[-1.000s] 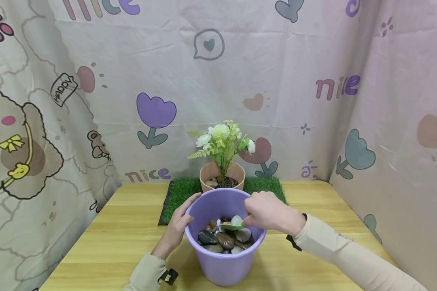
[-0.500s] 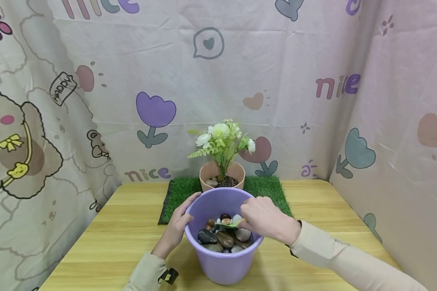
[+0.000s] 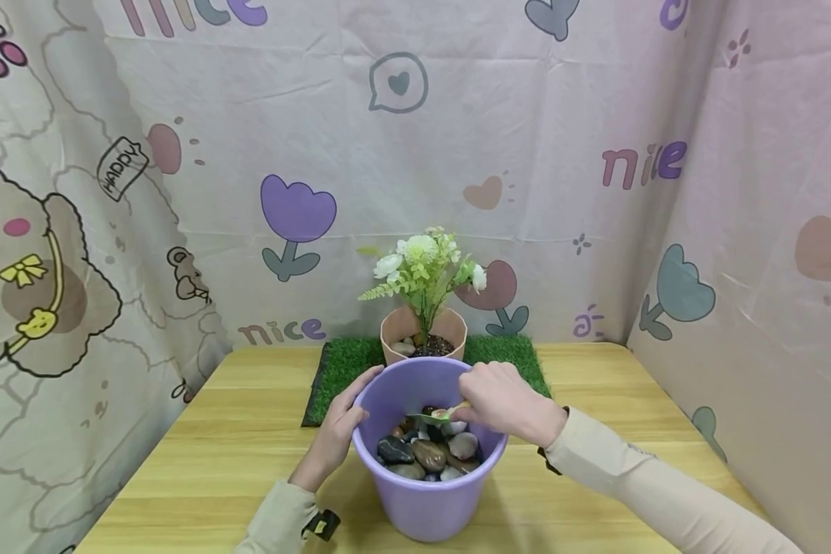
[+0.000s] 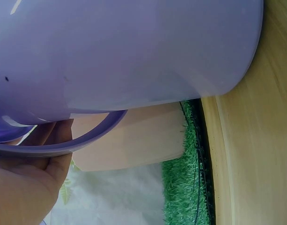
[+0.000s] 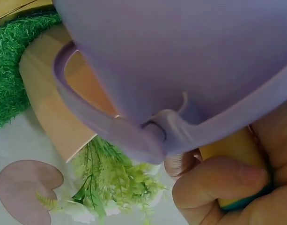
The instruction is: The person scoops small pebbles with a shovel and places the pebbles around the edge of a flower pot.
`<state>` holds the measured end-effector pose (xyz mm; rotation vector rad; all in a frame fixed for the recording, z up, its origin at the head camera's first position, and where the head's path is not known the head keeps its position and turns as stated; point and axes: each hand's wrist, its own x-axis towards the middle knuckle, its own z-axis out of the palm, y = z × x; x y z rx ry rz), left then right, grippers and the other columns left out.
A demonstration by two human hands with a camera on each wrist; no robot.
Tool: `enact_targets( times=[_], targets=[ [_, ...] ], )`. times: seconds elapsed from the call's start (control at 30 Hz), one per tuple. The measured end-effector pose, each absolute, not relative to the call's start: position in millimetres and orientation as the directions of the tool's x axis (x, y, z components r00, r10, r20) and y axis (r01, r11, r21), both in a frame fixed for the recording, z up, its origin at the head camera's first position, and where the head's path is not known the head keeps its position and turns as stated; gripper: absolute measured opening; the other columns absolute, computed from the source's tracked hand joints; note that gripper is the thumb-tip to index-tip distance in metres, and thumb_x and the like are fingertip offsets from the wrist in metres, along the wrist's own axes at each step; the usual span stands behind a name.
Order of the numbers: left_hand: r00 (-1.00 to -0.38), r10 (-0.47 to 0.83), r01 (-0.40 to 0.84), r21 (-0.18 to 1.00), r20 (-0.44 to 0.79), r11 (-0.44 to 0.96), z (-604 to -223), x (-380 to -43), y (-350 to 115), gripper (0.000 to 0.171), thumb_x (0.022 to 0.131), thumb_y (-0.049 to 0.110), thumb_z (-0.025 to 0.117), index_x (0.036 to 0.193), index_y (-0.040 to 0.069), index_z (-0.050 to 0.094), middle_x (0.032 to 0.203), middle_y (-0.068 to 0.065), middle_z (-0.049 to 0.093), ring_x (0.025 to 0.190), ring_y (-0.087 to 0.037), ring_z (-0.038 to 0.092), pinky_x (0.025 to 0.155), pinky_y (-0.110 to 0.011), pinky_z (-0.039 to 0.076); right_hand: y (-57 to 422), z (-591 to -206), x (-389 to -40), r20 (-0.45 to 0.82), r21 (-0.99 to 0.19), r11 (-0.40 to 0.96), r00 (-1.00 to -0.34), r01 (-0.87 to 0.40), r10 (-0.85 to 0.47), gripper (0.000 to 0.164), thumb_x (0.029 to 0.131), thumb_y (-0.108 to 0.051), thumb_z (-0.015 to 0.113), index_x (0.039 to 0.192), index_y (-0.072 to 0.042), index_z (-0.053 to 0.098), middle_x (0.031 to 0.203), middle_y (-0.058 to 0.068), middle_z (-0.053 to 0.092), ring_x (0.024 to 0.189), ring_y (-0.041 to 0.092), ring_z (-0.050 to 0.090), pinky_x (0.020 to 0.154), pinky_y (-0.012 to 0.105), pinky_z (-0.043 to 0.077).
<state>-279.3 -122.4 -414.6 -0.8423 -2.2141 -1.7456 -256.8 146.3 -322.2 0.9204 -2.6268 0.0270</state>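
A purple bucket with smooth stones inside stands at the front of the table. My left hand holds its left rim, and the left wrist view shows the fingers at the bucket's handle. Over the right rim, my right hand grips a small garden trowel. Its green blade is inside the bucket, above the stones at the far side. The right wrist view shows the fingers curled round its yellow grip. Something pinkish is at the blade, too small to make out.
Just behind the bucket, a peach flowerpot holds white flowers, dark filling and a few stones. It stands on a green turf mat. Printed cloth hangs round the wooden table.
My right hand shifts slightly left and down, then rises a little. The trowel's blade lifts toward the bucket's far side. My left hand and the bucket keep their place.
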Motion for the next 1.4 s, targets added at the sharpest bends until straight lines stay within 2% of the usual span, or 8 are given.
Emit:
enact_targets(
  times=[0.2, 0.47, 0.53, 0.7, 0.8, 1.07, 1.2, 1.4],
  targets=[
    [-0.822, 0.309, 0.538, 0.830, 0.478, 0.146, -415.6, -279.2, -122.2, 0.070, 0.079, 0.001, 0.039, 0.149, 0.006, 0.041, 0.147, -0.017, 0.048, 0.125, -0.036, 0.052, 0.094, -0.028, 0.050, 151.7, -322.1, -260.3, 0.344, 0.149, 0.758, -0.685, -0.636, -0.642, 0.049, 0.074, -0.042, 0.080, 0.050, -0.025, 0.041, 0.051, -0.012, 0.033, 0.043, 0.004, 0.033, 0.038, 0.022, 0.026],
    [-0.817, 0.312, 0.543, 0.828, 0.484, 0.137, -414.0, -279.6, -122.5, 0.070, 0.079, 0.001, 0.039, 0.149, 0.007, 0.041, 0.147, -0.018, 0.048, 0.124, -0.038, 0.053, 0.094, -0.029, 0.050, 162.9, -320.6, -261.5, 0.363, 0.229, 0.714, -0.623, -0.662, -0.693, 0.042, 0.074, -0.043, 0.079, 0.052, -0.025, 0.049, 0.058, -0.013, 0.043, 0.047, 0.004, 0.037, 0.042, 0.022, 0.028],
    [-0.817, 0.313, 0.544, 0.828, 0.484, 0.138, -413.3, -279.6, -122.6, 0.071, 0.079, 0.001, 0.039, 0.149, 0.007, 0.040, 0.147, -0.018, 0.048, 0.124, -0.038, 0.053, 0.093, -0.029, 0.051, 164.7, -319.5, -262.6, 0.348, 0.204, 0.731, -0.650, -0.651, -0.676, 0.040, 0.074, -0.044, 0.080, 0.053, -0.025, 0.052, 0.058, -0.013, 0.045, 0.048, 0.004, 0.038, 0.042, 0.022, 0.029],
    [-0.822, 0.310, 0.536, 0.833, 0.478, 0.136, -412.7, -279.5, -122.4, 0.070, 0.079, 0.001, 0.038, 0.149, 0.006, 0.040, 0.147, -0.018, 0.048, 0.125, -0.038, 0.053, 0.094, -0.030, 0.050, 161.0, -312.3, -267.9, 0.264, 0.034, 0.820, -0.786, -0.571, -0.558, 0.033, 0.072, -0.045, 0.082, 0.056, -0.025, 0.061, 0.055, -0.013, 0.050, 0.048, 0.006, 0.044, 0.041, 0.025, 0.035],
    [-0.824, 0.311, 0.530, 0.838, 0.473, 0.132, -413.2, -279.3, -122.1, 0.070, 0.079, 0.001, 0.038, 0.149, 0.007, 0.040, 0.147, -0.018, 0.048, 0.126, -0.038, 0.052, 0.094, -0.030, 0.050, 157.5, -309.3, -271.3, 0.226, -0.022, 0.834, -0.815, -0.551, -0.533, 0.031, 0.071, -0.045, 0.082, 0.056, -0.025, 0.064, 0.053, -0.013, 0.052, 0.049, 0.006, 0.048, 0.043, 0.026, 0.038],
    [-0.818, 0.314, 0.540, 0.831, 0.481, 0.133, -414.1, -279.7, -121.9, 0.070, 0.079, 0.001, 0.038, 0.149, 0.009, 0.040, 0.147, -0.017, 0.048, 0.124, -0.038, 0.053, 0.093, -0.029, 0.051, 162.3, -311.4, -273.2, 0.298, 0.144, 0.728, -0.672, -0.670, -0.678, 0.033, 0.073, -0.046, 0.080, 0.056, -0.025, 0.062, 0.059, -0.014, 0.052, 0.050, 0.004, 0.045, 0.044, 0.023, 0.035],
    [-0.819, 0.317, 0.538, 0.833, 0.479, 0.132, -413.7, -279.9, -122.0, 0.070, 0.079, 0.001, 0.038, 0.149, 0.007, 0.040, 0.146, -0.018, 0.048, 0.123, -0.039, 0.054, 0.091, -0.029, 0.052, 164.1, -305.5, -270.8, 0.271, 0.095, 0.762, -0.719, -0.641, -0.639, 0.032, 0.072, -0.044, 0.081, 0.054, -0.025, 0.062, 0.055, -0.014, 0.051, 0.049, 0.005, 0.045, 0.043, 0.023, 0.035],
    [-0.821, 0.313, 0.535, 0.835, 0.477, 0.130, -414.4, -279.3, -122.1, 0.071, 0.079, 0.001, 0.038, 0.149, 0.008, 0.040, 0.146, -0.018, 0.048, 0.123, -0.038, 0.053, 0.092, -0.030, 0.052, 156.1, -293.4, -273.9, 0.153, -0.041, 0.871, -0.864, -0.490, -0.480, 0.027, 0.069, -0.042, 0.083, 0.054, -0.027, 0.066, 0.056, -0.013, 0.059, 0.051, 0.009, 0.053, 0.045, 0.029, 0.041]
  ],
)
